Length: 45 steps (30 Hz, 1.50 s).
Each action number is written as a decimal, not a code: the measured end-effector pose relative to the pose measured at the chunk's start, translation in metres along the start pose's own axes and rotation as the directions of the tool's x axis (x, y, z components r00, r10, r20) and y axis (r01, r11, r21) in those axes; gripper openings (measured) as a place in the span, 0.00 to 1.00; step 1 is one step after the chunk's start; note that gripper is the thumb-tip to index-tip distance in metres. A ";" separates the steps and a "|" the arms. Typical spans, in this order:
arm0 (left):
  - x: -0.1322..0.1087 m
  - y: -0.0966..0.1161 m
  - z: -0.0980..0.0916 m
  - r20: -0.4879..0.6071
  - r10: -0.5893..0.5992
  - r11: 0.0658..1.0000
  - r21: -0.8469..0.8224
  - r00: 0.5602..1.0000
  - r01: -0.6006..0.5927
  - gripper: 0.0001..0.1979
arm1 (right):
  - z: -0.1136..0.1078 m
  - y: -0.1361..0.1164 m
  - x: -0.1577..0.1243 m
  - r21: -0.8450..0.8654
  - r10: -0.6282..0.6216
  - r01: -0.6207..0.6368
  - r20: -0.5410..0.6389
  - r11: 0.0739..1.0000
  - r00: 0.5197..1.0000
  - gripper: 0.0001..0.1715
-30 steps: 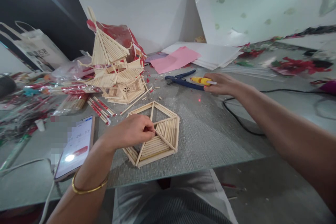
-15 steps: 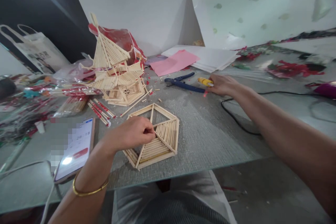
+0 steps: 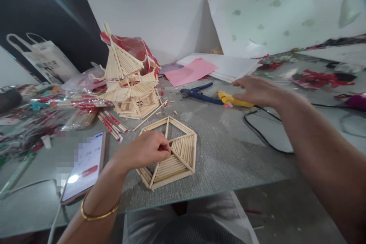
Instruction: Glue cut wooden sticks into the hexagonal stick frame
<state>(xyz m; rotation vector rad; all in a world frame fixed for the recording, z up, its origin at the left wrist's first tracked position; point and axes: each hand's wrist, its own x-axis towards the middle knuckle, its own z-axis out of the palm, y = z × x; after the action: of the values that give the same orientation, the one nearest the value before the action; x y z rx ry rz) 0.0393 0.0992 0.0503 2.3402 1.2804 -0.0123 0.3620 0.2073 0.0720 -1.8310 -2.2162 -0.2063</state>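
A hexagonal frame of thin wooden sticks (image 3: 184,148) lies flat near the table's front edge, with some of its triangular sections filled by sticks laid side by side. Over its centre, my left hand (image 3: 153,150) is closed with fingertips pinched down at the spokes; whatever is between them is hidden. My right hand (image 3: 256,89) hovers with fingers apart just above a yellow glue gun (image 3: 240,101), which rests on the table with a black cord behind it. Touching or close to the glue gun's tip are blue-handled pliers (image 3: 204,95).
Behind the frame stands a tiered stick pagoda (image 3: 126,72). To the left are a phone (image 3: 87,171) with a cable, red-marked sticks (image 3: 111,124) and plastic-wrapped bundles (image 3: 81,101). Pink paper (image 3: 191,71) and white sheets (image 3: 225,66) lie at the back. A black cord (image 3: 257,131) loops at right.
My right hand has let go of the yellow glue gun, which now lies on the table, and has opened, drawing slightly right. My left hand stays at the frame's centre. The view has shifted slightly.
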 end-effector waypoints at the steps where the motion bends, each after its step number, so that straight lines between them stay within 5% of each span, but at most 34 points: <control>1: 0.000 0.000 0.000 0.001 -0.002 1.000 -0.004 1.000 0.002 0.10 | -0.005 -0.013 -0.010 -0.006 -0.024 0.023 -0.086 1.000 0.996 0.18; 3: 0.001 0.000 -0.001 0.001 -0.004 1.000 -0.004 1.000 0.004 0.10 | -0.010 -0.046 -0.038 0.081 -0.215 0.239 -0.229 0.968 0.949 0.16; 6: 0.001 -0.001 0.000 -0.001 -0.025 1.000 -0.005 1.000 0.025 0.10 | -0.001 -0.098 -0.089 0.209 -0.532 0.598 -0.297 0.774 0.793 0.16; 10: 0.001 -0.001 0.002 -0.017 -0.017 1.000 -0.005 1.000 0.017 0.11 | 0.027 -0.131 -0.131 0.295 -0.685 0.713 -0.208 0.637 0.698 0.12; 18: 0.002 0.001 0.001 -0.030 0.006 0.999 0.051 1.000 -0.005 0.10 | 0.039 -0.130 -0.131 0.260 -0.707 0.752 -0.259 0.605 0.658 0.12; 30: -0.001 0.002 -0.001 -0.032 0.037 0.999 0.012 0.999 -0.036 0.10 | 0.040 -0.133 -0.133 0.226 -0.696 0.743 -0.261 0.630 0.669 0.13; 36: -0.009 -0.003 -0.009 -0.147 0.008 0.998 -0.064 0.989 -0.017 0.12 | 0.040 -0.134 -0.133 0.199 -0.689 0.743 -0.279 0.639 0.668 0.12; 45: -0.004 -0.005 -0.001 -0.057 0.041 0.999 0.004 0.998 -0.040 0.12 | 0.038 -0.135 -0.134 0.209 -0.684 0.729 -0.252 0.652 0.684 0.12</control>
<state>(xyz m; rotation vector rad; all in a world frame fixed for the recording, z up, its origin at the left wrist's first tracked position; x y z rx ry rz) 0.0327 0.0986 0.0497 2.3839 1.2604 0.0670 0.2491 0.0646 0.0043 -0.6803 -2.5640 -0.1355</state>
